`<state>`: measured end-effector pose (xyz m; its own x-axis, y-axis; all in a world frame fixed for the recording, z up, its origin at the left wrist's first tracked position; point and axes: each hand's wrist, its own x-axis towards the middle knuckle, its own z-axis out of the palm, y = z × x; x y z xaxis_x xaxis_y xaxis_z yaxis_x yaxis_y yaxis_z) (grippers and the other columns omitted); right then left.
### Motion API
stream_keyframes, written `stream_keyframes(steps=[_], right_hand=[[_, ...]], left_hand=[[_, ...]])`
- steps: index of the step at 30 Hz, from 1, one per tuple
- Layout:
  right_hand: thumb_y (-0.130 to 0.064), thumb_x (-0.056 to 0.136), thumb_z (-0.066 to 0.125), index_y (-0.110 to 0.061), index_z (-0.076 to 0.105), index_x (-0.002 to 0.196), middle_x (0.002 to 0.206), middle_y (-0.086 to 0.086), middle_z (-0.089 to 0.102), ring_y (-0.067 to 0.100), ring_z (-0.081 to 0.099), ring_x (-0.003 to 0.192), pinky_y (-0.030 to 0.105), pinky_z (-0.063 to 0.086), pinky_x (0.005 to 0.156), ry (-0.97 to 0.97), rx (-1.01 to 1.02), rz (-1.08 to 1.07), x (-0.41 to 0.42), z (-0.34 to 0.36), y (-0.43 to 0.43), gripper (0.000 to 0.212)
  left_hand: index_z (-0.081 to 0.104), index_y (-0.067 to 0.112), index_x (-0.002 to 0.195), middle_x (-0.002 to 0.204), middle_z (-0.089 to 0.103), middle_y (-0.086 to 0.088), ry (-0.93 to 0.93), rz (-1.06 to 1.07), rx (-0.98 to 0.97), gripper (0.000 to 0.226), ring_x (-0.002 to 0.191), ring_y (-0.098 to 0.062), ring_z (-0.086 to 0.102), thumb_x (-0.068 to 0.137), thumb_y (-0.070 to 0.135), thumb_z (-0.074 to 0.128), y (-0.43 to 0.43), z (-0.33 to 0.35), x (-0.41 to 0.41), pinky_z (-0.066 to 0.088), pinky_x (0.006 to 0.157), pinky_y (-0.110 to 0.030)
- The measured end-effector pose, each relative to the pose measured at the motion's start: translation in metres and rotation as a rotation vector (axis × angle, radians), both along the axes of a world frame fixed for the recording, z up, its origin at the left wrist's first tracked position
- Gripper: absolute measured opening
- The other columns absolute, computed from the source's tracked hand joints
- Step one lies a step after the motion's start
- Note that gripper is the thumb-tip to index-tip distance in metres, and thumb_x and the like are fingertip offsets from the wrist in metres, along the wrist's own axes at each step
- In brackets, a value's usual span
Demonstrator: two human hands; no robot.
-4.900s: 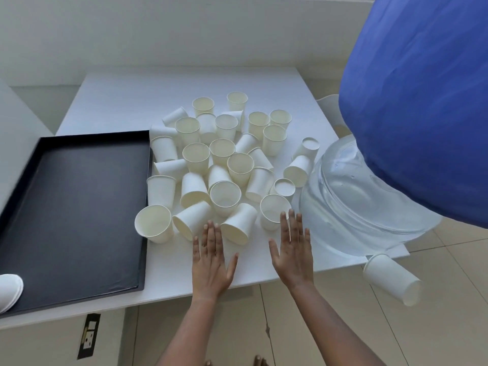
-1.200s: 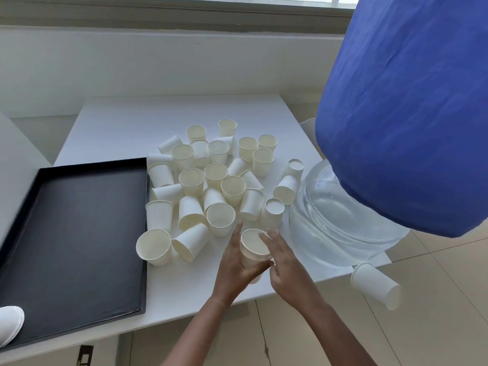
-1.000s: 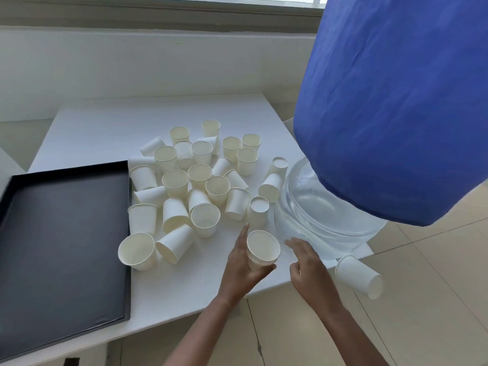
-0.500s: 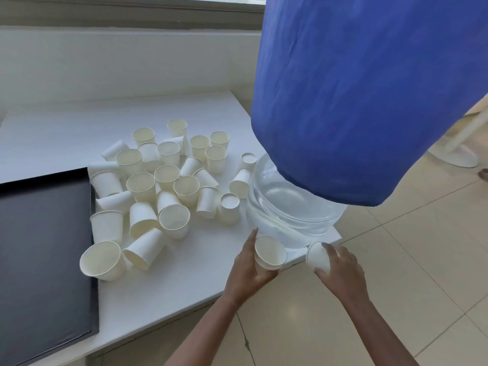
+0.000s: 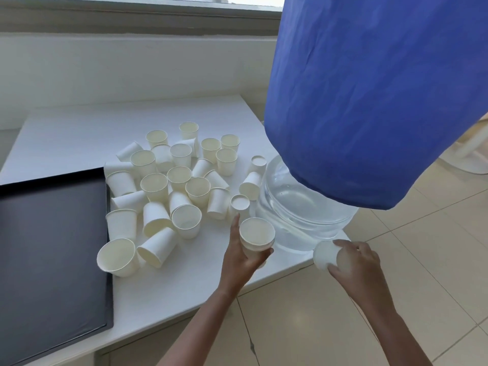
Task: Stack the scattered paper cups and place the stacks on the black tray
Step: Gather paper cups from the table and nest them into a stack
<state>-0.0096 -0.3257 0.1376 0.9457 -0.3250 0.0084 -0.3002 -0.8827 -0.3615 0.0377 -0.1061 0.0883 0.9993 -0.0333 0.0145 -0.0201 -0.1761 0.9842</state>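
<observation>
L hand (image 5: 237,257) wrapped round short upright cup stack (image 5: 257,237), mouth up, over near edge of table (image 5: 184,286); R hand (image 5: 353,262) clamps single cup (image 5: 324,256), long axis abt level, just right of L grip & slightly lower, so prob needs tipping upright, then leftward onto stack; black tray (image 5: 52,233) well left of both grips.

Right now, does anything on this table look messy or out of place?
Yes. The paper cups lie jumbled on the table: some upright, some on their sides, some upside down. The right hand holds one cup out past the table's edge.
</observation>
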Motion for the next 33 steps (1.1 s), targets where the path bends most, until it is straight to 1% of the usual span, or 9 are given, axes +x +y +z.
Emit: stream_keyframes(steps=[5, 8, 12, 15, 19, 24, 27, 30, 33], right_hand=[[-0.025, 0.076, 0.073, -0.031, 0.059, 0.106, 0.095, -0.007, 0.055, 0.017, 0.052, 0.093, 0.03, 0.041, 0.078, -0.062, 0.693, -0.097, 0.004, 0.014, 0.027, 0.034], [-0.024, 0.083, 0.063, -0.021, 0.062, 0.101, 0.08, -0.002, 0.055, 0.014, 0.054, 0.072, 0.024, 0.048, 0.063, -0.039, 1.224, -0.205, 0.009, 0.012, 0.045, 0.019], [-0.029, 0.087, 0.057, -0.011, 0.058, 0.091, 0.084, 0.012, 0.058, 0.022, 0.055, 0.071, 0.017, 0.052, 0.044, 0.063, 1.854, -0.499, 0.013, 0.002, 0.074, 0.018], [-0.035, 0.087, 0.055, -0.004, 0.053, 0.102, 0.089, 0.019, 0.056, 0.026, 0.056, 0.073, 0.019, 0.052, 0.043, 0.183, 1.982, -0.548, 0.016, -0.007, 0.095, 0.035], [-0.039, 0.089, 0.052, -0.002, 0.047, 0.12, 0.099, 0.022, 0.054, 0.028, 0.057, 0.078, 0.021, 0.053, 0.044, 0.264, 2.106, -0.506, 0.021, -0.018, 0.122, 0.049], [-0.042, 0.09, 0.049, -0.001, 0.046, 0.123, 0.089, 0.018, 0.06, 0.026, 0.062, 0.068, 0.019, 0.052, 0.042, 0.317, 2.177, -0.441, 0.029, -0.023, 0.147, 0.053], [-0.041, 0.09, 0.048, -0.003, 0.048, 0.121, 0.083, 0.016, 0.065, 0.023, 0.066, 0.056, 0.019, 0.052, 0.043, 0.326, 2.183, -0.416, 0.033, -0.022, 0.156, 0.05], [-0.041, 0.091, 0.047, 0.0, 0.046, 0.127, 0.106, 0.018, 0.057, 0.024, 0.063, 0.072, 0.02, 0.053, 0.05, 0.323, 2.143, -0.376, 0.039, -0.021, 0.164, 0.054], [-0.04, 0.092, 0.046, 0.0, 0.043, 0.132, 0.117, 0.018, 0.052, 0.023, 0.058, 0.087, 0.022, 0.056, 0.061, 0.301, 2.131, -0.327, 0.045, -0.022, 0.172, 0.056]], left_hand=[[0.014, 0.052, 0.131, 0.124, 0.04, 0.039, -0.121, 0.137, -0.141, 0.092, 0.109, 0.005, 0.049, 0.057, 0.053, 0.069, 0.006, 0.021, 0.004, 0.04, 0.086, -0.005], [0.025, 0.043, 0.127, 0.127, 0.041, 0.026, -0.169, 0.197, -0.274, 0.082, 0.112, -0.003, 0.05, 0.058, 0.048, 0.07, 0.01, 0.035, 0.005, 0.046, 0.091, -0.022], [0.033, 0.036, 0.108, 0.115, 0.052, -0.003, -0.195, 0.276, -0.461, 0.058, 0.099, -0.008, 0.056, 0.065, 0.035, 0.072, 0.015, 0.053, 0.006, 0.049, 0.081, -0.02], [0.033, 0.032, 0.104, 0.105, 0.053, -0.001, -0.228, 0.332, -0.519, 0.049, 0.086, 0.0, 0.059, 0.07, 0.024, 0.068, 0.02, 0.06, 0.007, 0.049, 0.075, -0.014], [0.031, 0.034, 0.103, 0.111, 0.045, 0.004, -0.258, 0.342, -0.427, 0.055, 0.097, -0.007, 0.052, 0.063, 0.042, 0.068, 0.024, 0.064, 0.0, 0.044, 0.086, -0.024], [0.029, 0.021, 0.109, 0.11, 0.039, 0.021, -0.284, 0.32, -0.176, 0.064, 0.099, 0.019, 0.043, 0.064, 0.05, 0.064, 0.031, 0.052, -0.006, 0.032, 0.081, 0.002], [0.028, 0.026, 0.109, 0.112, 0.044, 0.009, -0.246, 0.276, -0.117, 0.063, 0.101, 0.011, 0.046, 0.063, 0.053, 0.062, 0.038, 0.046, -0.008, 0.036, 0.08, -0.001], [0.027, 0.034, 0.108, 0.118, 0.047, -0.003, -0.211, 0.235, -0.076, 0.06, 0.102, -0.01, 0.051, 0.063, 0.054, 0.062, 0.044, 0.04, -0.008, 0.04, 0.079, -0.006], [0.028, 0.038, 0.106, 0.119, 0.049, -0.005, -0.184, 0.213, -0.074, 0.061, 0.101, -0.011, 0.054, 0.06, 0.054, 0.064, 0.05, 0.034, -0.008, 0.041, 0.075, -0.005]])
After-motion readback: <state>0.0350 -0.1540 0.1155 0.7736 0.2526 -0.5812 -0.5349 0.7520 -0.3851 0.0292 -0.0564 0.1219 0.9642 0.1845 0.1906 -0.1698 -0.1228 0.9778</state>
